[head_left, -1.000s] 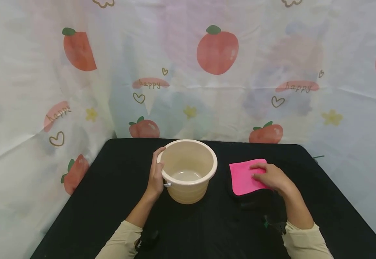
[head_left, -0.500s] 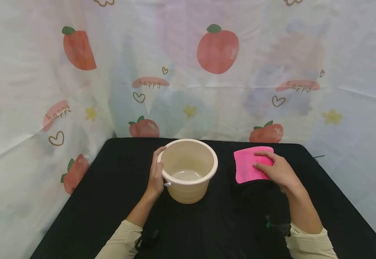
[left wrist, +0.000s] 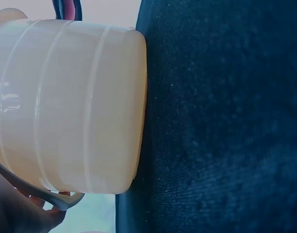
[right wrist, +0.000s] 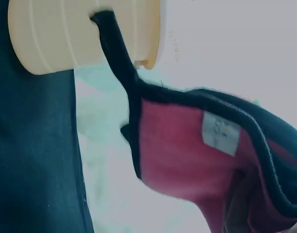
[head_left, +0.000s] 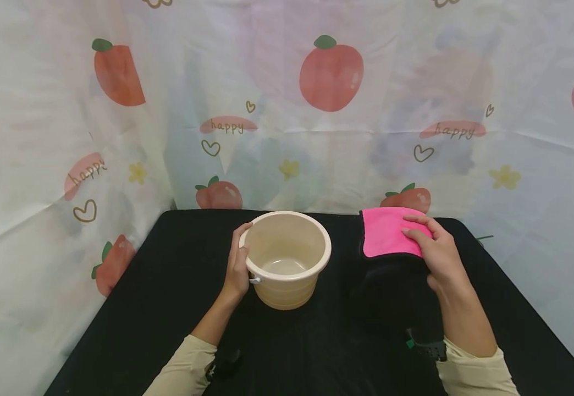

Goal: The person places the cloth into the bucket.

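A cream plastic bucket (head_left: 287,291) stands upright on the black-covered table, its mouth facing up. My left hand (head_left: 238,269) grips its left side at the rim, beside the handle's pivot. In the left wrist view, the grey handle (left wrist: 34,189) hangs along the wall of the bucket (left wrist: 75,107). To the right, my right hand (head_left: 440,250) pinches a pink cloth (head_left: 387,234) with black edging, held up above the table. The right wrist view shows the folded cloth (right wrist: 173,141) from below, with a white label (right wrist: 220,132) and a dark loop (right wrist: 114,46).
The black table (head_left: 183,242) extends around the bucket on all sides. Behind it and at both sides hangs a pale curtain (head_left: 262,159) printed with fruit, hearts and words. A dark watch-like band (head_left: 430,349) is on the right wrist.
My right hand has lifted the pink cloth up and away, slightly rightward. The left hand and the bucket have stayed in place.
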`<state>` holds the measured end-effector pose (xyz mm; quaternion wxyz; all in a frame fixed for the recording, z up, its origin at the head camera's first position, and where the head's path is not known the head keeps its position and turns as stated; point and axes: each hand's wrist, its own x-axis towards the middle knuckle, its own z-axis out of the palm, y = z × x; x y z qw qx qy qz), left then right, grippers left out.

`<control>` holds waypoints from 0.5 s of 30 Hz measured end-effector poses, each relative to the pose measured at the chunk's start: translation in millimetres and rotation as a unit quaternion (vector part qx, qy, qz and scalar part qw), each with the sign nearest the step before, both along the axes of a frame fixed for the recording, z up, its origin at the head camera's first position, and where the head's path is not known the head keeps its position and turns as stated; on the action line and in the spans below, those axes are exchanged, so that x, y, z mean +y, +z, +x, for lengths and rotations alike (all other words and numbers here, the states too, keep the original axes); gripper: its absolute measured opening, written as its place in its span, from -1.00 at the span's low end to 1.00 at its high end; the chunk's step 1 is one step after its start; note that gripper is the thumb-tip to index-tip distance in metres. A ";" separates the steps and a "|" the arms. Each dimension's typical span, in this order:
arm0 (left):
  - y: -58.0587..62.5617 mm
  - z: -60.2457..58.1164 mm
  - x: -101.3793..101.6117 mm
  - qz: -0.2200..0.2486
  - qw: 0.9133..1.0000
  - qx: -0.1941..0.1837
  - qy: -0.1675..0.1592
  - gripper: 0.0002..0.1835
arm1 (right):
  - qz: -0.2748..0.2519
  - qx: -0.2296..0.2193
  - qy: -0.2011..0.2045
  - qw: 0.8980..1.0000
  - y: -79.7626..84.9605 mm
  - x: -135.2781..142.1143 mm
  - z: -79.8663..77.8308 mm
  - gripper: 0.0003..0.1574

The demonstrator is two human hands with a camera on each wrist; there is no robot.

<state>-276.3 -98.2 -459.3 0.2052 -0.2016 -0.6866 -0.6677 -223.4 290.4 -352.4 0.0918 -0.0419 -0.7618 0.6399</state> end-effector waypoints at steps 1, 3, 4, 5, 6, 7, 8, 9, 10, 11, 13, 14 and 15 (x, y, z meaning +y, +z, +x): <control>-0.3 -0.4 0.1 0.001 1.000 0.001 0.000 -0.43 | -0.030 0.001 -0.010 0.999 0.8 0.0 0.2 -0.39; -1.2 -1.1 0.4 0.001 1.000 0.002 -0.001 -0.43 | -0.087 0.005 -0.027 0.996 2.8 0.0 0.8 -0.38; -1.7 -1.4 0.6 0.000 1.000 0.002 -0.001 -0.43 | -0.114 0.009 -0.034 0.993 3.9 0.0 1.3 -0.38; -2.0 -1.8 0.7 0.000 1.000 0.003 -0.001 -0.42 | -0.131 0.014 -0.041 0.990 4.9 -0.1 1.8 -0.38; -2.2 -1.8 0.9 0.000 1.000 0.003 -0.001 -0.42 | -0.145 0.021 -0.047 0.988 5.7 -0.2 2.3 -0.37; -2.2 -1.8 1.0 0.000 1.000 0.003 -0.001 -0.42 | -0.157 0.029 -0.049 0.986 6.4 -0.6 2.5 -0.37; -2.2 -1.7 1.0 0.000 1.000 0.003 0.000 -0.42 | -0.167 0.038 -0.049 0.984 7.1 -1.1 2.7 -0.37; -2.0 -1.5 1.0 0.001 1.000 0.003 0.000 -0.42 | -0.175 0.048 -0.047 0.982 7.8 -1.8 2.9 -0.38; -1.6 -1.2 0.9 0.001 1.000 0.003 0.001 -0.42 | -0.181 0.056 -0.045 0.981 8.4 -2.5 3.1 -0.38; -1.2 -0.9 0.8 0.002 1.000 0.004 0.001 -0.42 | -0.186 0.065 -0.039 0.980 9.0 -3.3 3.2 -0.38; -0.6 -0.3 0.5 0.000 1.000 0.003 0.002 -0.42 | -0.198 0.081 -0.025 0.977 10.2 -4.9 3.4 -0.38; -0.4 -0.2 0.4 -0.001 1.000 0.003 0.003 -0.42 | -0.203 0.086 -0.018 0.975 10.8 -5.6 3.8 -0.39; -0.2 0.1 0.2 -0.002 1.000 0.002 0.004 -0.42 | -0.210 0.090 -0.010 0.973 11.4 -6.4 4.2 -0.39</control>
